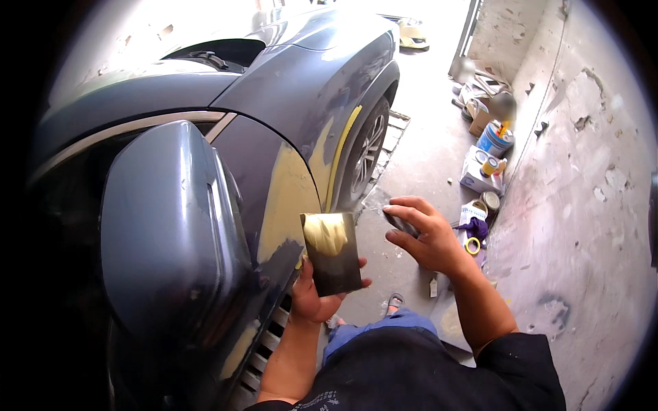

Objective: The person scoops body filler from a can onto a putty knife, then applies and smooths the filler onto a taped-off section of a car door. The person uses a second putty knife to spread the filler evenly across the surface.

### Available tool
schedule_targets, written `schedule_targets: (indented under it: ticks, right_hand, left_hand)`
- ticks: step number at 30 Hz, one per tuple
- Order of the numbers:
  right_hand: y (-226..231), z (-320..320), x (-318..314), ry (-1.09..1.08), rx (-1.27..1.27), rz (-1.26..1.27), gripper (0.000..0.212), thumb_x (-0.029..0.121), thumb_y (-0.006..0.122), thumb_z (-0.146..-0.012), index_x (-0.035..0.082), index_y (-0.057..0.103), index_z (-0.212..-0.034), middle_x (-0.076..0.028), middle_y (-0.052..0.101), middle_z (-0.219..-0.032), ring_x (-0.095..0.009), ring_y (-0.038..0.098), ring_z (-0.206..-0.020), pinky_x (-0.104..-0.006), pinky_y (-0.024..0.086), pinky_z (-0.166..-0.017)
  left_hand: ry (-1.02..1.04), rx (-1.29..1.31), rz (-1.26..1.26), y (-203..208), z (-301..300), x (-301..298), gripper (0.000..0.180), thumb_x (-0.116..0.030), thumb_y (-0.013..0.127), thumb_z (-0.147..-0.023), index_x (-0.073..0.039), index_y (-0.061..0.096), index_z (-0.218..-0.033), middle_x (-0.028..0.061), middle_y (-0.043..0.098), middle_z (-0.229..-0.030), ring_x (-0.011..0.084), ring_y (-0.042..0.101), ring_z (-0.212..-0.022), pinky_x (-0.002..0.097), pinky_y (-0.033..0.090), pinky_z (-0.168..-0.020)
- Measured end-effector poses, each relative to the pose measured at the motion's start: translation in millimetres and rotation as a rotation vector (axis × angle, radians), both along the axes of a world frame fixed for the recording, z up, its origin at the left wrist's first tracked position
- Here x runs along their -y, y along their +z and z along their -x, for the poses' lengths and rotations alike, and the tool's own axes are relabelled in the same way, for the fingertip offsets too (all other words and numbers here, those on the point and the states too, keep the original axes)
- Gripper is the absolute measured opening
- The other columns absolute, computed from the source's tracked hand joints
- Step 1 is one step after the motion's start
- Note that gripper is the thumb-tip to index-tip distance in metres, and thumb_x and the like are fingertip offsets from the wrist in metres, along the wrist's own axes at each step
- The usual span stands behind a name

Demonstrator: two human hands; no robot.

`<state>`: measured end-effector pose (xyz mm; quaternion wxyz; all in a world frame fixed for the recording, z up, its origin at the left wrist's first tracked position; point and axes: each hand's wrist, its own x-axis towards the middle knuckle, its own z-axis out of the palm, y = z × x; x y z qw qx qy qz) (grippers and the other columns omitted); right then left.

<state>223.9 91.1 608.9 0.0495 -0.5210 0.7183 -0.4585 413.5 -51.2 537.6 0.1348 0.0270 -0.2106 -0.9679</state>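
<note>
At 9 o'clock there stands the grey side mirror (171,226) of a dark grey car (295,82). Next, the door carries a cream filler patch (284,192), at 11 o'clock from the left hand (315,298). This hand has its grip closed on a dark rectangular plate (332,272), near the centre of the view; cream putty (326,233) lies on its upper half. The front wheel (370,147) is at 1 o'clock from the plate. At 3 o'clock from it, the right hand (435,240) grips a dark flat tool (403,224), partly hidden by the fingers. Further right are a purple cloth (474,228) and, at 2 o'clock, a blue bucket (491,142).
</note>
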Motion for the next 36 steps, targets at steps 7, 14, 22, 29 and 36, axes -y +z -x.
schedule_targets:
  ticks: [7,14,22,29,36]
  right_hand:
    - [-10.0,-70.6,24.1,-0.061,-0.473,-0.102,0.047,0.027,0.075,-0.072,0.019,0.060,-0.115,-0.012,0.057,-0.120,-0.035,0.054,-0.114,-0.0462,0.043,-0.088]
    - [-62.4,-41.1,15.3,-0.031,0.142,-0.095,0.031,0.024,0.071,-0.082,0.016,0.065,-0.111,-0.012,0.059,-0.114,-0.030,0.056,-0.110,-0.0393,0.045,-0.092]
    - [-135.2,-14.4,79.0,0.137,1.642,0.295,0.051,0.022,0.055,-0.088,0.012,0.041,-0.136,-0.008,0.045,-0.128,-0.020,0.049,-0.115,-0.0407,0.046,-0.089]
    - [-164.6,-10.7,174.2,-0.015,0.985,0.174,0.057,0.031,0.056,-0.087,0.004,0.045,-0.136,-0.018,0.047,-0.131,-0.031,0.048,-0.121,-0.0377,0.037,-0.103]
    - [-146.9,-9.3,216.1,-0.238,0.604,0.070,0.056,0.035,0.058,-0.086,0.012,0.047,-0.135,-0.018,0.043,-0.133,-0.039,0.048,-0.113,-0.0457,0.044,-0.097]
  left_hand:
    - [0.087,0.107,0.175,-4.5,4.6,22.7,0.062,-0.055,0.036,-0.097,-0.013,0.035,-0.143,0.0094,0.048,-0.137,0.0271,0.050,-0.123,0.0480,0.043,-0.100]
    - [0.252,0.191,0.808,-25.8,3.4,72.2,0.062,-0.048,0.039,-0.100,0.005,0.046,-0.131,0.0106,0.057,-0.122,0.0181,0.055,-0.112,0.0309,0.045,-0.092]
    - [-0.074,0.359,0.052,-52.7,-46.7,70.3,0.070,-0.068,0.041,-0.089,-0.023,0.040,-0.142,0.0058,0.051,-0.135,0.0339,0.048,-0.125,0.0592,0.048,-0.087]
    - [0.025,0.405,-0.023,-49.7,-80.2,60.3,0.061,-0.059,0.047,-0.091,-0.023,0.044,-0.140,0.0034,0.054,-0.135,0.0347,0.049,-0.122,0.0663,0.041,-0.088]
    - [0.064,0.430,-0.005,-54.6,-83.7,58.4,0.060,-0.058,0.047,-0.091,-0.026,0.042,-0.141,0.0016,0.055,-0.134,0.0316,0.049,-0.120,0.0639,0.043,-0.085]
